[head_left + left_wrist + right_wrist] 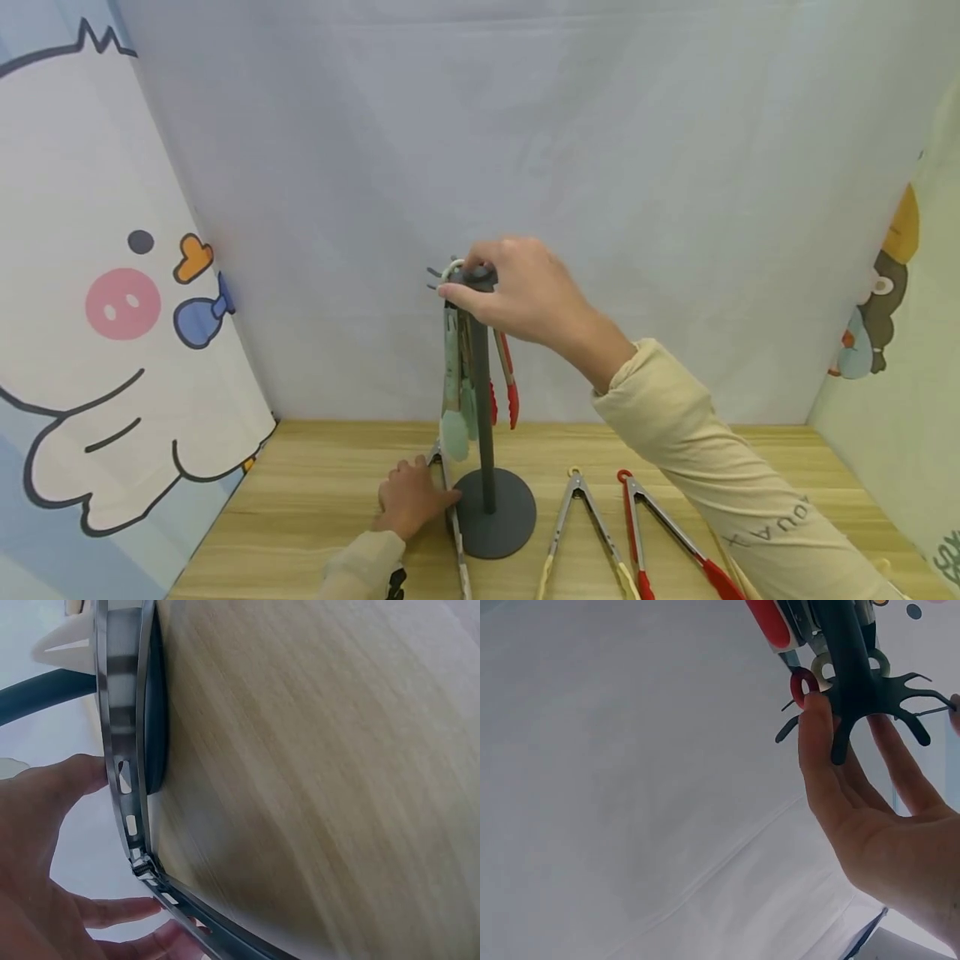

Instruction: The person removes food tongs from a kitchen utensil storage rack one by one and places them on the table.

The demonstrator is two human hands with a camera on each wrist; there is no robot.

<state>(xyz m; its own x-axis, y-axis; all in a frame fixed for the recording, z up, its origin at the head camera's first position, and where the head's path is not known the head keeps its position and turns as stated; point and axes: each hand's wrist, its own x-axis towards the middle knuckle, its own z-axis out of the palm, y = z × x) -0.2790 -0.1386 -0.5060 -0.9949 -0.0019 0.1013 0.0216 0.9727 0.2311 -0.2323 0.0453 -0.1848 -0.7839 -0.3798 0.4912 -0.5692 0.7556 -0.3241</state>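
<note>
A dark utensil stand rises from its round base, with curved hooks at the top. My right hand grips this top, thumb and fingers spread around the hooks; one fingertip meets a red hanging ring. Pale-green-tipped tongs and red-tipped tongs hang from the stand. Low beside the base, my left hand holds metal tongs near their hinge. Its thumb is on one arm and its fingers are on the other, as the left wrist view shows.
On the wooden table, yellow-tipped tongs and red tongs lie spread to the right of the base. A pale curtain stands behind, with printed cartoon panels at the sides.
</note>
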